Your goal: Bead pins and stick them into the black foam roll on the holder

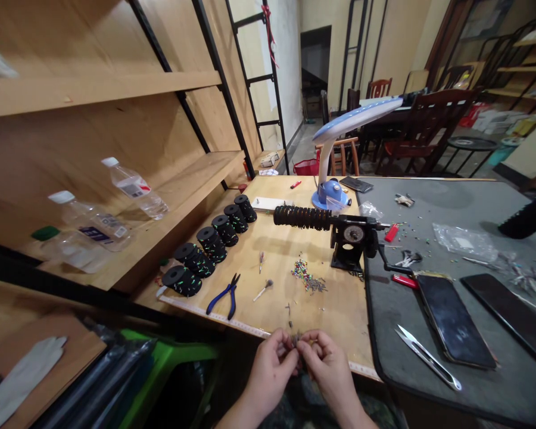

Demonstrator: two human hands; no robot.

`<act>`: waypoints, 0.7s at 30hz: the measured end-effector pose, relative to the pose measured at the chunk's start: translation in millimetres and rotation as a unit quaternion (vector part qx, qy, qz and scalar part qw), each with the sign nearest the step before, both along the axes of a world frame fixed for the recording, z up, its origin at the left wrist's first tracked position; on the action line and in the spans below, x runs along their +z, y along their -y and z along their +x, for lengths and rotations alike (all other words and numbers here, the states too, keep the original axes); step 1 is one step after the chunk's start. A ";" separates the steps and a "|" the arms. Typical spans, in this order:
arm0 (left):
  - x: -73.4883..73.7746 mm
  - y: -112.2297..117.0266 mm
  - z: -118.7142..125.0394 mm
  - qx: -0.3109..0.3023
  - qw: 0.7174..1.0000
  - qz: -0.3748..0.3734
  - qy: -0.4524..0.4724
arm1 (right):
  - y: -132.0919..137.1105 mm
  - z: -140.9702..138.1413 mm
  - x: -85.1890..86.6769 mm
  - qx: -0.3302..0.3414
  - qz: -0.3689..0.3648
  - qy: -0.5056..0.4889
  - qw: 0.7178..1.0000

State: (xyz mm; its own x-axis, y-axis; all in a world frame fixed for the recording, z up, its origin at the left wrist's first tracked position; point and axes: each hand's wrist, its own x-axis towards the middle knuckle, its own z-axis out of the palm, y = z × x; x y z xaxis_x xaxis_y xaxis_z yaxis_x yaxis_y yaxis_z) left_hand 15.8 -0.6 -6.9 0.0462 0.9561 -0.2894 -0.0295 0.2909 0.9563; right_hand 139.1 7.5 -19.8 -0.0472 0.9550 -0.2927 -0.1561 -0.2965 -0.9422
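At the table's front edge, my left hand [277, 360] and my right hand [320, 357] meet with thumbs and fingertips pinched together. Between them is something small and thin that I cannot make out. Just beyond the fingertips, a tiny dark piece [289, 316] lies on the wood. Farther off is a pile of small coloured beads [301, 271], with a heap of short grey pins [317, 285] beside it. Blue-handled pliers [226, 296] lie to the left, near a small brush [263, 289]. A black hand-cranked winder [351, 238] carries a dark wound spool [302, 218].
Several black spools with coloured flecks [181, 281] stand in a row along the left. A blue desk lamp [329, 195] is at the back. On the grey mat [411, 226] lie thread snips [429, 358], a phone [455, 319] and plastic bags. Bottles [136, 187] sit on the left shelf.
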 end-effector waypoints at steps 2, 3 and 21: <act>-1.7 0.2 0.3 0.001 1.000 0.006 -0.003 | -0.7 -0.4 -0.3 0.001 -0.003 -0.001 1.000; -2.0 0.0 0.5 0.002 1.000 0.004 -0.001 | -1.0 -0.5 -0.6 0.002 -0.007 -0.005 1.000; 3.7 -1.1 -0.3 -0.015 0.998 -0.018 0.056 | -2.9 1.7 2.6 0.026 -0.038 -0.054 0.997</act>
State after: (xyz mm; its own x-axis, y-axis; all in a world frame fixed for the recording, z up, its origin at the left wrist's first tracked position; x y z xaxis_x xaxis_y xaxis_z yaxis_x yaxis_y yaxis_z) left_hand 15.5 0.5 -3.2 0.1079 0.9431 -0.3146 -0.1263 0.3269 0.9366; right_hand 140.8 10.3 -17.2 -0.1318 0.9253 -0.3555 -0.2370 -0.3777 -0.8951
